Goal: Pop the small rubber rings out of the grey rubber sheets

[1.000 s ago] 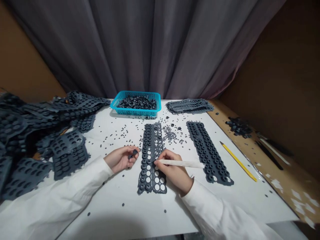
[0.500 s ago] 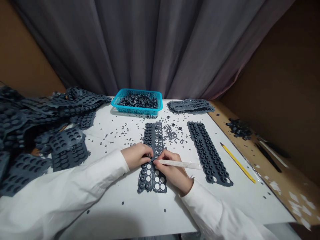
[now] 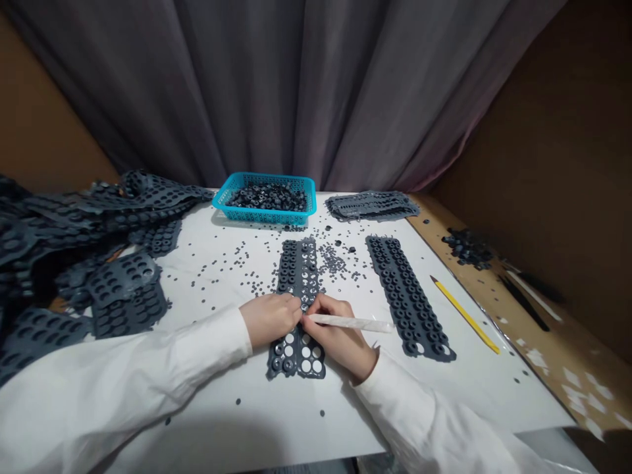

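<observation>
A dark grey rubber sheet (image 3: 297,352) with rows of round cells lies lengthwise before me. Some of its cells hold ring-shaped parts; others are open holes showing white. My left hand (image 3: 269,319) is closed at the middle of this sheet, fingertips pinched together, and what is between them is hidden. Against those fingertips, my right hand (image 3: 345,336) grips a slim white pen-like tool (image 3: 358,323), its back end pointing right. The tool's tip is hidden at the fingers. To the right lies a second rubber strip (image 3: 409,296), mostly filled with ring parts.
Behind stands a turquoise basket (image 3: 310,212) of small dark parts, beside stacked strips (image 3: 372,205). More rubber sheets (image 3: 126,276) pile up at left. A yellow pencil-like tool (image 3: 465,314) lies at right, near a heap of dark scraps (image 3: 467,248). Tiny discs (image 3: 332,260) litter the white table.
My left fingers have closed together, where thumb and forefinger were apart. The right hand stays on the white tool in nearly the same place. The whole view has shifted slightly.
</observation>
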The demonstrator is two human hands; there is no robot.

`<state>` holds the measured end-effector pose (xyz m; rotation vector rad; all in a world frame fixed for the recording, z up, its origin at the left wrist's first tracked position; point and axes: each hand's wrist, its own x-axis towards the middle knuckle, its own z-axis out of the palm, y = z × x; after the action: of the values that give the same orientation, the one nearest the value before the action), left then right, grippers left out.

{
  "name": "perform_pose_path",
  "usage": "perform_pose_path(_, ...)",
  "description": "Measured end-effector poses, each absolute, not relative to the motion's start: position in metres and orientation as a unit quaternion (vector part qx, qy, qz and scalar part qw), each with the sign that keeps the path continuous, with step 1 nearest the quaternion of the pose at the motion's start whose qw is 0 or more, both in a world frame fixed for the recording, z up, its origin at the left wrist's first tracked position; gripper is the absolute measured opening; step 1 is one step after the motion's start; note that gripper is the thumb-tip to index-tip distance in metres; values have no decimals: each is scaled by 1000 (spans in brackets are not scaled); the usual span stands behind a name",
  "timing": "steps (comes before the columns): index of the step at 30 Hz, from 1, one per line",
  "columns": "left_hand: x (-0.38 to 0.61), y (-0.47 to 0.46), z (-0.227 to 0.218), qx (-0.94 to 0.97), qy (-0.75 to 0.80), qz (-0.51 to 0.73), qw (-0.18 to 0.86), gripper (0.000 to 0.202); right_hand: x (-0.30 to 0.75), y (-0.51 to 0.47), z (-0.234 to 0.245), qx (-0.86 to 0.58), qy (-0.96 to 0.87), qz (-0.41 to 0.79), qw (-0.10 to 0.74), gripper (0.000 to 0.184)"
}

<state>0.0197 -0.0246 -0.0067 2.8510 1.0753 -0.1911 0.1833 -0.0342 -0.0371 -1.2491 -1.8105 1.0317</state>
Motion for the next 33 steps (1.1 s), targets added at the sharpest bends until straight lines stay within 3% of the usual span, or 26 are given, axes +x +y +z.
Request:
perform_pose_path(5,-1,-17,-20,886,391,142,205,18,184,-35,-38,-494,-697,399,334,12)
perform_pose_path(10,-35,-7,-26,567,562,411,440,16,184,-36,-37,-493,-683,420,338,12)
perform_pose_path(13,-43,-6,-26,362,514,446,637,19,185,-36,-37,-483,-665,457,341,10)
perform_pose_path(15,-42,-9,-26,272,481,440,708,16,186,-35,-36,-472,-643,490,353,9)
perform_pose_path(20,-32,-21,-24,190,421,419,781,3,191,-26,-31,-466,-601,506,407,13)
perform_pose_path(33,-17,-22,-10,99,392,376,834,27,181,15,-23,-441,-616,495,426,14)
